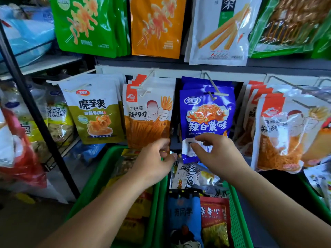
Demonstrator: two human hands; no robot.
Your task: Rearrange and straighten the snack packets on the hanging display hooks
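Observation:
Snack packets hang in a row on white hooks. My left hand (154, 160) grips the lower right corner of the front white-and-orange stick-snack packet (148, 113). My right hand (216, 154) pinches the bottom edge of the front blue packet (206, 113), thumb and forefinger curled over its clear window. Both packets hang on their hooks, with several more behind each. Left of them hangs a white-and-olive packet (93, 111). On the right hang the white-and-red noodle packets (279, 133), tilted.
A higher row holds a green packet (86, 24), an orange packet (155, 25) and a white packet (220, 29). Green baskets (161, 203) of loose packets stand below my arms. A black wire rack (35, 108) with bagged goods is at the left.

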